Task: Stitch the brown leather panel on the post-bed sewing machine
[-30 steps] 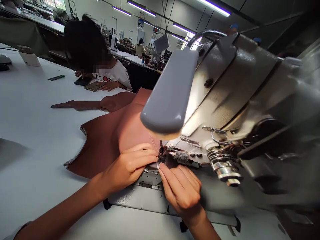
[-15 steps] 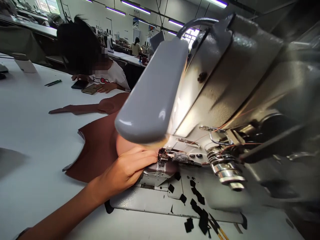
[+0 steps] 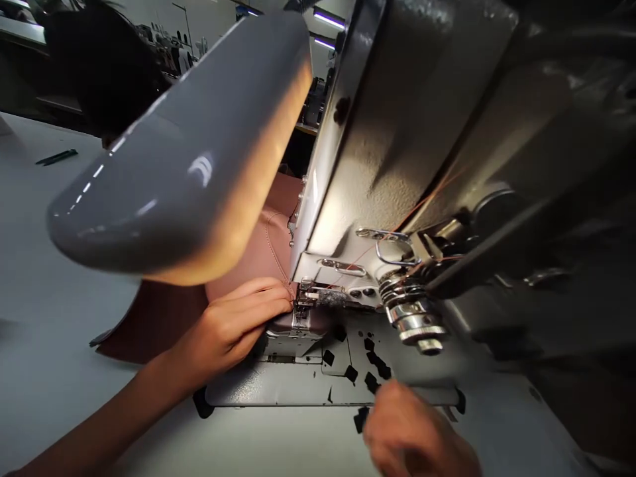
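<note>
Head view: left hand (image 3: 231, 328) flat, pressing leather piece (image 3: 163, 311) toward presser foot (image 3: 302, 311); right hand (image 3: 415, 434) blurred, grip unclear.

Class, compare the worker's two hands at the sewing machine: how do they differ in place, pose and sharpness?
The left hand lies flat on the brown leather by the presser foot, in sharp view; the right hand sits lower by the black scraps, blurred, on no leather. Both are bare.
</note>
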Demonstrator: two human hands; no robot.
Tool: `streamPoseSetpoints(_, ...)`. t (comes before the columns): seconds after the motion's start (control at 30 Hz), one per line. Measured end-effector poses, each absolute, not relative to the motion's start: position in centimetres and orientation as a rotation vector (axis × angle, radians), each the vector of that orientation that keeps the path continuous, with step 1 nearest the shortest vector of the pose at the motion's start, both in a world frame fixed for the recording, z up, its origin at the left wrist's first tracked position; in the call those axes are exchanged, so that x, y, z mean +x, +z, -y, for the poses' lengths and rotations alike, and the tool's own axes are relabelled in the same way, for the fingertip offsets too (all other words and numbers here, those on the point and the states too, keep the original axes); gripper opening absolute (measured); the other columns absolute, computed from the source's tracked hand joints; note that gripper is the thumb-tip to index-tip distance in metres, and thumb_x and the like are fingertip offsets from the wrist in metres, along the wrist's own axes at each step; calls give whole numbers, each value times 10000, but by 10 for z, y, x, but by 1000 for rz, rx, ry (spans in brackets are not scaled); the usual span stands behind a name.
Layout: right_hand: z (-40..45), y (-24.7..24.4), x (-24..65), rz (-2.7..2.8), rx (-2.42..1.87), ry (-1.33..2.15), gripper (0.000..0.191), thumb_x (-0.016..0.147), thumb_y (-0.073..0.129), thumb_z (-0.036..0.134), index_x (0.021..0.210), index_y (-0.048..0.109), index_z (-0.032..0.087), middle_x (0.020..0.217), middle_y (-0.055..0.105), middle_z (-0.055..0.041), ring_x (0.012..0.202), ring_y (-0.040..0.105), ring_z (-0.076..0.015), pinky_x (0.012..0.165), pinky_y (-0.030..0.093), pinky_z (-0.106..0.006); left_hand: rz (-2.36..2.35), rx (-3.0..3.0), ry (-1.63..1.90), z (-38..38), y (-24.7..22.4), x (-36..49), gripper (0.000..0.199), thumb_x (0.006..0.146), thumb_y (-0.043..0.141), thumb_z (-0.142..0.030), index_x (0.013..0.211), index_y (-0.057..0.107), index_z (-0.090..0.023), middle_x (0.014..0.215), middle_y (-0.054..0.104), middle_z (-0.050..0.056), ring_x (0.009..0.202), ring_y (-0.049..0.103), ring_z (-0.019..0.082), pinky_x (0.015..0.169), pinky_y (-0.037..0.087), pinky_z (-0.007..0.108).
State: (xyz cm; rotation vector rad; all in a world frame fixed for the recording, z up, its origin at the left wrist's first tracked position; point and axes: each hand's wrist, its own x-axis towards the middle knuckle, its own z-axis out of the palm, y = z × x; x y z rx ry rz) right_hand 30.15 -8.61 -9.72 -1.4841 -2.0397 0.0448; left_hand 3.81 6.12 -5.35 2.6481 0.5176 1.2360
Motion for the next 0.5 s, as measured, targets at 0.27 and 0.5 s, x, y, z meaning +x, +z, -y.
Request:
streamPoseSetpoints(0.27,12,-170,306,1992,-2068,421,130,782,572,107,815,689,153,835,681,-89,762,654,-227,635,434,-294,-498,2613,1212,-60,-51,39,318,906,404,20,1119,562,-156,1075,643,59,1060,563,136,961,460,210)
streamPoseSetpoints(0.5,13,-166,292,1911,-2131,607,198,772,474,63,783,629,185,866,655,-54,800,619,-160,648,396,-222,-485,2558,1151,-58,-50,35,321,924,387,-5,1144,561,-161,1106,634,60,1063,552,154,959,450,242)
